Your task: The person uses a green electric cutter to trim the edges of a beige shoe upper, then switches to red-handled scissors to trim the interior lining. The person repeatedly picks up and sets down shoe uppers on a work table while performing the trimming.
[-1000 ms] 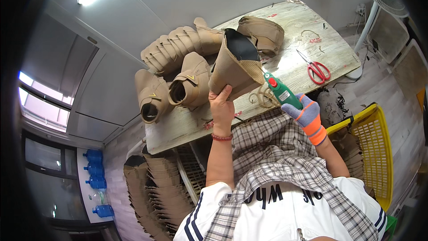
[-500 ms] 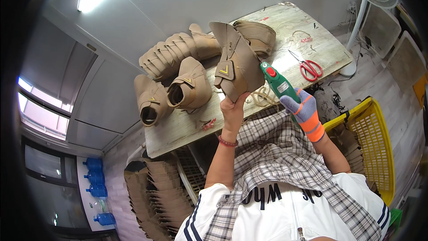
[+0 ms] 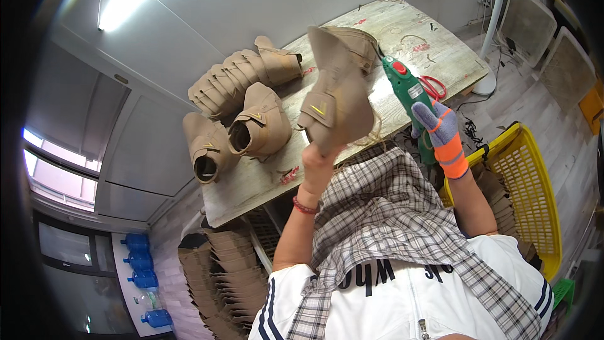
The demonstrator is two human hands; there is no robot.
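My bare left hand (image 3: 319, 162) is closed on the lower end of a tan shoe upper (image 3: 343, 110), held up over the near edge of the table. The upper has a strap with a yellow angular mark and looks slightly blurred. My right hand (image 3: 442, 135), in a grey and orange glove, grips a green electric hand tool (image 3: 406, 82) with a red button. The tool's thin tip points up and left, to the right of the upper and apart from it. Two more shoe uppers (image 3: 261, 123) stand at the table's left. Red-handled scissors (image 3: 434, 90) lie partly hidden behind the tool.
Nested tan uppers (image 3: 236, 82) lie in a row along the back of the worktable (image 3: 453, 56), with another bundle (image 3: 355, 44) behind the held one. A yellow basket (image 3: 525, 182) of tan pieces stands at right. More stacked pieces (image 3: 242, 264) sit below left; a white fan (image 3: 497, 25) stands far right.
My right hand has drawn the tool away to the right from the upper's edge. My left hand has shifted slightly left and turned the upper. The tool now covers part of the scissors.
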